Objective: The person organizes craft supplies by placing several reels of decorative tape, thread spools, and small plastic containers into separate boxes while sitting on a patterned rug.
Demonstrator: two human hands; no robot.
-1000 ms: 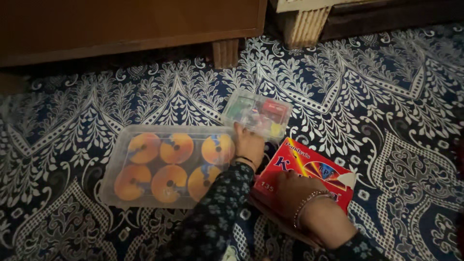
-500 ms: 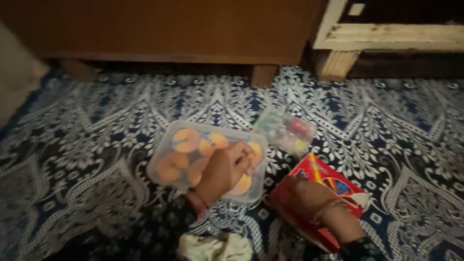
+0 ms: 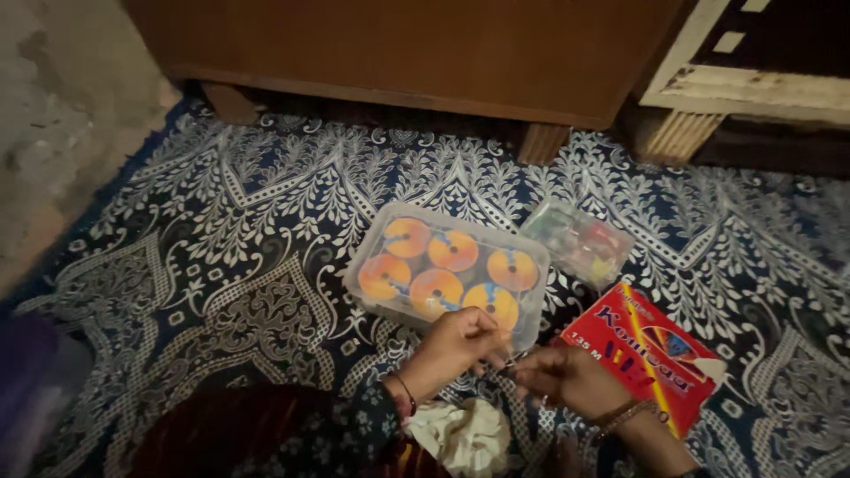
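Note:
My left hand (image 3: 456, 345) and my right hand (image 3: 567, 376) meet fingertip to fingertip low in the view, just in front of a clear plastic box (image 3: 372, 292) of orange thread spools. Both pinch a small thin thing (image 3: 509, 360) between them; it is too dark and small to tell what it is. A red cardboard box (image 3: 655, 354) lies on the rug to the right of my right hand. A smaller clear box (image 3: 580, 243) with several coloured bits sits behind it, by the big box's right end. A crumpled white cloth (image 3: 460, 434) rests in my lap under my hands.
A blue and white patterned rug (image 3: 221, 248) covers the floor. A brown wooden cabinet (image 3: 425, 53) on short legs stands at the back, with a pale wooden frame (image 3: 753, 88) to its right. Bare grey floor (image 3: 53, 133) shows at the far left.
My left hand left the top of the spool box and came down to meet my right hand, which came off the red box. The view swung left and back.

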